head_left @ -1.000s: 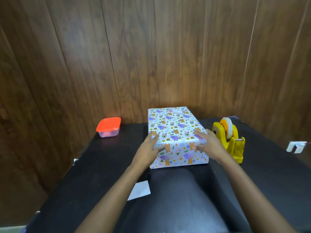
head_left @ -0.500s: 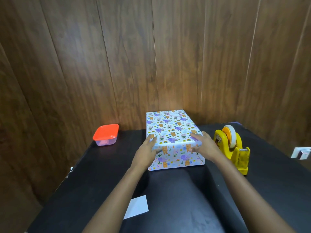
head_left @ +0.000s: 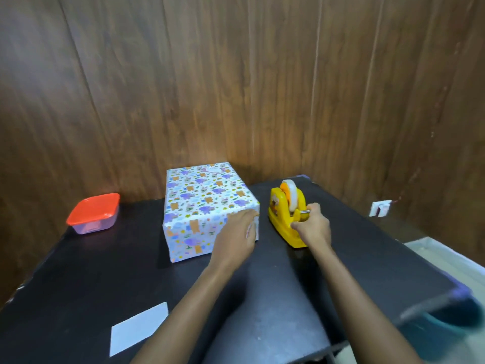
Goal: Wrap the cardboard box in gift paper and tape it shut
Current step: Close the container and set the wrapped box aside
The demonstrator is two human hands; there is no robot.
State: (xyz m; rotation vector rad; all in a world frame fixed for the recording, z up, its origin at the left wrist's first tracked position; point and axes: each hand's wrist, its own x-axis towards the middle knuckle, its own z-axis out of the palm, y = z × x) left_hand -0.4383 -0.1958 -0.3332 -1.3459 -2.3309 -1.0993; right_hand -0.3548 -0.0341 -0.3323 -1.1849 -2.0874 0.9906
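Wrapped box (head_left: pixel 207 206): left hand (head_left: pixel 236 232) flat against near corner; right hand (head_left: pixel 313 228) apparently pinching tape at dispenser (head_left: pixel 284 216) beside it.

box (head_left: pixel 207 206): wrapped in white paper with animal print, flat on black table, 12 o'clock of centre
dispenser (head_left: pixel 287 219): yellow, white tape roll upright, at box's 3 o'clock, just beside
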